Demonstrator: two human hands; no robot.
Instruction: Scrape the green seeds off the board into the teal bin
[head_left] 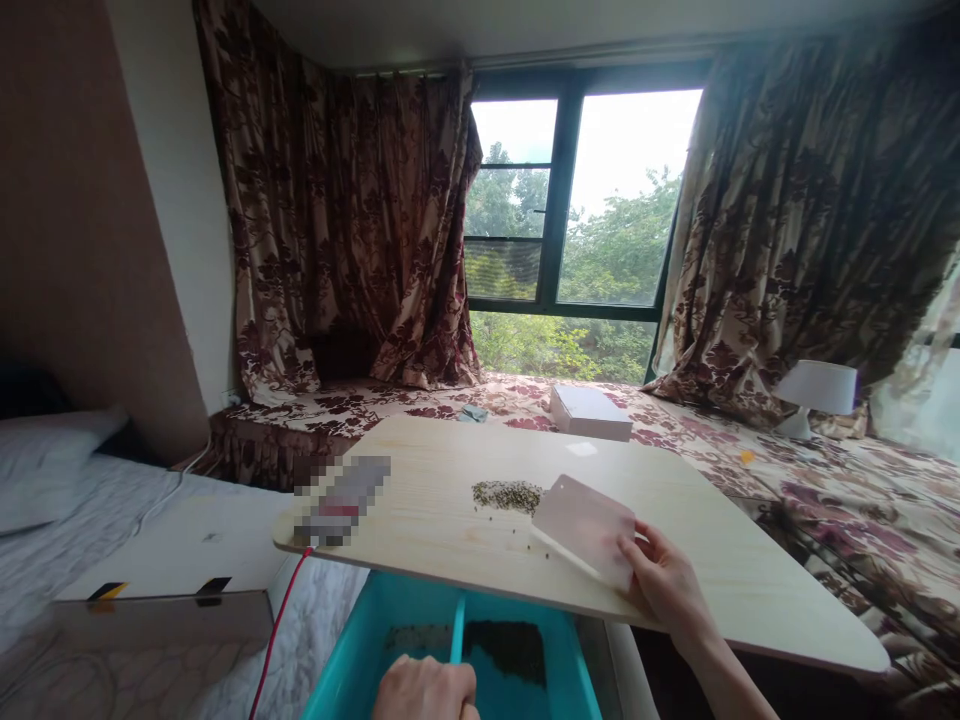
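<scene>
Head view | right hand (666, 580): clamped on pale sheet (583, 525) | left hand (425, 690): cropped, over teal bin (361, 635), can't tell its grip

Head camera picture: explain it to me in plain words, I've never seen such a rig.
There is no machine: a person works bare-handed, filmed by one head-worn camera looking forward and down. On the pale tabletop lies a heap of small grains; at its left end is a pixelated item with a red cable. The right hand has its grip on a thin, pale sheet. The left hand is curled above a teal bin with two compartments; whether it holds anything, I can't tell.
</scene>
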